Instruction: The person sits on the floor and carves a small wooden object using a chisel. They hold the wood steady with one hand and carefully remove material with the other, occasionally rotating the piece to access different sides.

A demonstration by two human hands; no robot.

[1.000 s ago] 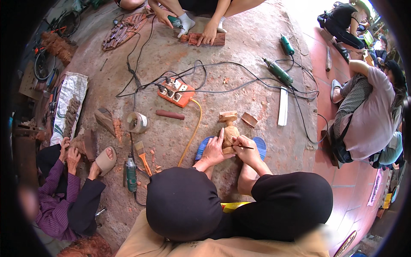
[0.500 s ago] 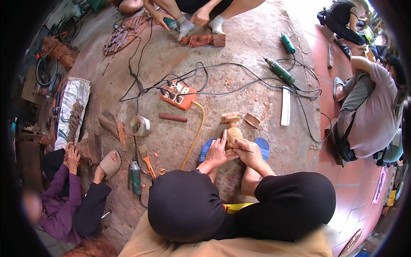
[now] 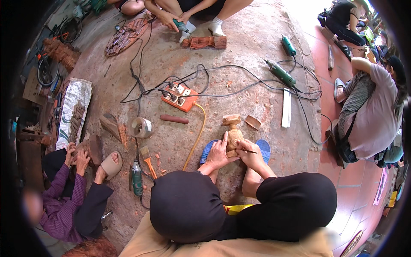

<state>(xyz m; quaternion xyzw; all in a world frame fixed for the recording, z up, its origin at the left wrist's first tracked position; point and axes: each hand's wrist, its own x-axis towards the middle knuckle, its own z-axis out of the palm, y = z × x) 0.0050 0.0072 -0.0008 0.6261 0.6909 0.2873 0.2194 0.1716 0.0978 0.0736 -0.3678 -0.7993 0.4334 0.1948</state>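
Note:
Between my feet a pale carved wooden figure [image 3: 234, 138] stands on the floor, its flat-topped end pointing away from me. My left hand [image 3: 217, 156] grips its left side, the index finger stretched along it. In my right hand [image 3: 251, 157] a thin dark stick-like tool [image 3: 247, 150] is pinched, its tip against the near part of the carving. Whether it is a pencil or a fine blade, I cannot tell. A small curved wood offcut [image 3: 253, 122] lies just to the right of the figure.
An orange power strip [image 3: 180, 97] with tangled black cables lies ahead. Green rotary tools [image 3: 280, 73] rest at the right and one [image 3: 136, 177] at the left, near a brush [image 3: 148, 160] and a tub [image 3: 141, 127]. Co-workers sit left, right and opposite, near a reddish wood block [image 3: 204, 42].
The stick in my right hand now lies flatter across the carving and shows more. Opposite, a person's two hands have come together on a green rotary tool. The person at left has moved their hands apart.

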